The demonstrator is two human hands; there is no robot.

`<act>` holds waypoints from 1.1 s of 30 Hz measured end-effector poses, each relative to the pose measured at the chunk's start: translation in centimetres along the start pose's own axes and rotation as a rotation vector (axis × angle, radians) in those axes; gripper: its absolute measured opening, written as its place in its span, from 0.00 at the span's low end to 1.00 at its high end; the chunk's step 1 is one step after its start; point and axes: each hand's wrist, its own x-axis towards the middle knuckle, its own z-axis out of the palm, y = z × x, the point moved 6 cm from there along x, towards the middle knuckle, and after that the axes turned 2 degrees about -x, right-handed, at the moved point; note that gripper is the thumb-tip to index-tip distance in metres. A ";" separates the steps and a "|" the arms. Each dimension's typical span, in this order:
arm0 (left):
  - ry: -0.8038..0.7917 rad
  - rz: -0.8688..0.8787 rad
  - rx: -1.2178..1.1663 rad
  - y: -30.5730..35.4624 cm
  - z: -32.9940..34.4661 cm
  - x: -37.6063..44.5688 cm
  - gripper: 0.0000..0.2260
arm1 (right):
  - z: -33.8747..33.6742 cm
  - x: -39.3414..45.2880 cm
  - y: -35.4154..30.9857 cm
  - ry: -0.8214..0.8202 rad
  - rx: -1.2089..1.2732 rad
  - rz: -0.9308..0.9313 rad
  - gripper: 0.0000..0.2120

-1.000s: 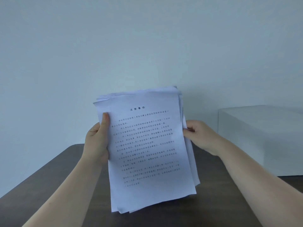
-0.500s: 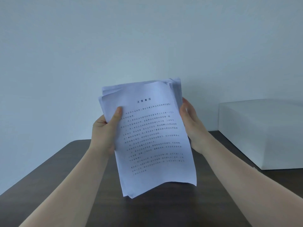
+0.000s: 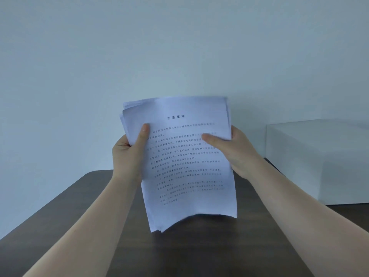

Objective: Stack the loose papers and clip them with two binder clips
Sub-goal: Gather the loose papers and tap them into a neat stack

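Note:
A stack of white printed papers (image 3: 185, 172) stands nearly upright above the dark table, its lower edge curling just over the tabletop. My left hand (image 3: 127, 154) grips the stack's left edge, thumb on the front sheet. Gripping the right edge is my right hand (image 3: 237, 150), its thumb laid across the printed text. The sheets are unevenly aligned at the top left corner. No binder clips are in view.
A dark wooden table (image 3: 199, 252) runs under the papers, with a rounded far left corner. A white box (image 3: 319, 160) stands on the table at the right. A plain pale wall fills the background.
The stack has tilted more upright and its sheets have drawn closer together. My right hand shifted from the side edge, its thumb now lying on the front sheet.

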 end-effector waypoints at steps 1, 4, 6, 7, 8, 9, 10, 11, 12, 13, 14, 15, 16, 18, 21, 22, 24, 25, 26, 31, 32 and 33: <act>-0.025 0.004 -0.005 0.3 0.4 -0.2 0.17 | 0.0 -0.1 -0.3 0.033 0.044 -0.006 0.15; -0.072 0.035 0.056 0.8 1.2 -0.8 0.14 | -0.1 -0.3 -0.9 0.034 0.067 -0.028 0.08; -0.076 0.058 0.098 0.9 1.1 -1.0 0.15 | -0.3 -0.6 -0.9 0.012 0.024 -0.035 0.08; -0.071 0.066 0.100 0.9 1.0 -1.0 0.17 | -0.4 -0.6 -0.7 0.010 0.006 -0.024 0.08; -0.057 0.069 0.092 0.9 1.0 -1.1 0.20 | -0.5 -0.6 -0.4 0.009 -0.018 -0.004 0.09; -0.039 0.064 0.081 1.0 0.9 -1.1 0.22 | -0.4 -0.7 -0.2 0.005 -0.047 0.019 0.09; -0.025 0.051 0.063 1.0 1.0 -1.2 0.23 | -0.3 -0.7 0.0 0.000 -0.079 0.039 0.08; -0.014 0.026 0.038 1.0 1.1 -1.3 0.22 | -0.1 -0.7 0.2 -0.006 -0.109 0.052 0.08; -0.009 0.001 0.009 1.0 1.2 -1.4 0.21 | 0.1 -0.7 0.3 -0.015 -0.133 0.058 0.08; -0.007 -0.023 -0.012 1.1 1.4 -1.4 0.21 | 0.2 -0.8 0.3 -0.024 -0.152 0.061 0.08; -0.009 -0.041 -0.030 1.1 1.6 -1.4 0.24 | 0.3 -0.8 0.2 -0.033 -0.167 0.062 0.07; -0.007 -0.055 -0.040 1.1 1.6 -1.3 0.28 | 0.4 -0.8 0.2 -0.042 -0.176 0.063 0.07; 0.006 -0.065 -0.041 1.1 1.6 -1.1 0.29 | 0.4 -0.8 0.2 -0.052 -0.183 0.064 0.07; 0.031 -0.068 -0.031 1.3 1.5 -0.7 0.23 | 0.4 -0.9 0.1 -0.077 -0.193 0.065 0.06; 0.027 -0.082 -0.021 1.6 1.6 -0.2 0.15 | 0.5 -0.9 0.3 -0.140 -0.219 0.078 0.04; 0.040 -0.083 -0.028 1.8 1.6 0.1 0.15 | 0.6 -1.0 0.3 -0.160 -0.226 0.083 0.04; 0.085 -0.053 -0.042 2.3 1.4 0.7 0.12 | 0.8 -0.9 0.4 -0.188 -0.234 0.086 0.04; 0.099 -0.036 -0.039 2.7 1.4 0.8 0.09 | 0.8 -0.9 0.3 -0.191 -0.241 0.084 0.04; 0.108 -0.014 -0.047 3.1 1.3 1.0 0.06 | 0.8 -0.9 0.3 -0.182 -0.246 0.082 0.04; 0.024 0.157 -0.066 5.2 1.1 1.4 0.06 | -0.1 -0.6 -0.6 -0.081 -0.149 0.050 0.05; 0.021 0.189 -0.032 5.7 1.1 1.4 0.06 | -0.2 -0.6 -0.9 -0.080 -0.109 0.058 0.06; 0.028 0.206 -0.007 6.0 1.0 1.3 0.05 | -0.3 -0.6 -1.1 -0.089 -0.070 0.073 0.07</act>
